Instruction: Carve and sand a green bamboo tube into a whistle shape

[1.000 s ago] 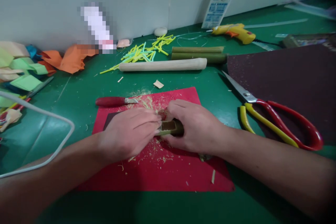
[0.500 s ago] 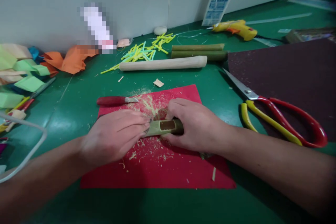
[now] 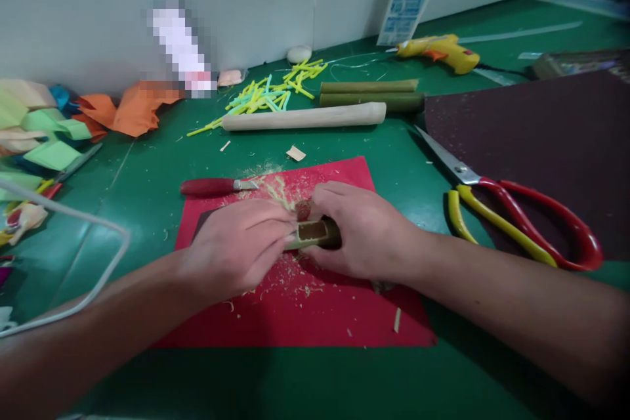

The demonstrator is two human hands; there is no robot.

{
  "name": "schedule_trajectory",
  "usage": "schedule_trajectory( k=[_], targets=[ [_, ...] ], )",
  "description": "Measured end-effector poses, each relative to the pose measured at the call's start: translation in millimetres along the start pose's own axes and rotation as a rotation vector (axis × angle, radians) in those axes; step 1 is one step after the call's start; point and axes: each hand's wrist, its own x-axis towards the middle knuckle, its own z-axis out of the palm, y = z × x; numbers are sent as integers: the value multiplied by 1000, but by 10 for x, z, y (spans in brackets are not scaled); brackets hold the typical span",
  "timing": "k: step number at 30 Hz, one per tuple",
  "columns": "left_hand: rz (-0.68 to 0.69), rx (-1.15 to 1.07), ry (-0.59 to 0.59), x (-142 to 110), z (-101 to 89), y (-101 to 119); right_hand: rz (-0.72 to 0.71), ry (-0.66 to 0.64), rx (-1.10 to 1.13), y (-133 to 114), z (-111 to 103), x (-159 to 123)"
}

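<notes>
A piece of bamboo tube (image 3: pixel 291 244) with a rectangular opening cut in its top lies over a red sheet (image 3: pixel 315 321). My right hand (image 3: pixel 361 230) grips its right end, thumb and fingers on opposite sides. Pressed over the tube's left part is my left hand (image 3: pixel 241 246), closed, with fingertips near the opening. A dark sheet that looks like sandpaper (image 3: pixel 203 222) shows beside this hand, mostly hidden under it. Behind the left hand lies a red-handled knife (image 3: pixel 209 187). Pale shavings (image 3: pixel 275 187) are scattered over the red sheet.
Large scissors (image 3: pixel 465 174) lie at right on a dark sheet (image 3: pixel 522 125). Farther back are a pale stick (image 3: pixel 305 117), green bamboo pieces (image 3: pixel 369 100), yellow glue sticks or straws (image 3: pixel 260 97) and a glue gun (image 3: pixel 438 51). A white cable (image 3: pixel 113 256) crosses the left side.
My left hand has slid right along the bamboo tube toward the opening, uncovering more of the dark sheet. My right hand keeps its grip. The view has shifted slightly.
</notes>
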Motion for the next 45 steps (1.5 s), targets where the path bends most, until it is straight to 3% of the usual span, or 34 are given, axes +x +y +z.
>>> schedule_trajectory(
  k=[6, 11, 17, 21, 27, 30, 36, 42, 45],
  targets=[
    [23, 78, -26, -46, -39, 68, -30, -17, -4, 0, 10, -6],
    [21, 72, 42, -40, 3, 95, -26, -12, 5, 1, 3, -4],
    [68, 179, -9, -77, -35, 105, -45, -42, -2, 17, 6, -1],
    [36, 128, 50, -47, -7, 130, -59, -21, -3, 18, 9, -9],
    [81, 219, 11, -78, -20, 131, -52, -29, -15, 5, 6, -6],
    [68, 137, 63, -52, 26, 126, -58, -18, -15, 12, 6, -10],
    [72, 213, -18, -108, -45, 133, -82, -18, -14, 23, 14, -17],
    [105, 185, 36, -70, 19, 93, -109, -13, 2, 42, 15, -2],
    [96, 220, -7, -123, -8, 86, -104, -17, 0, 42, 13, -5]
  ],
)
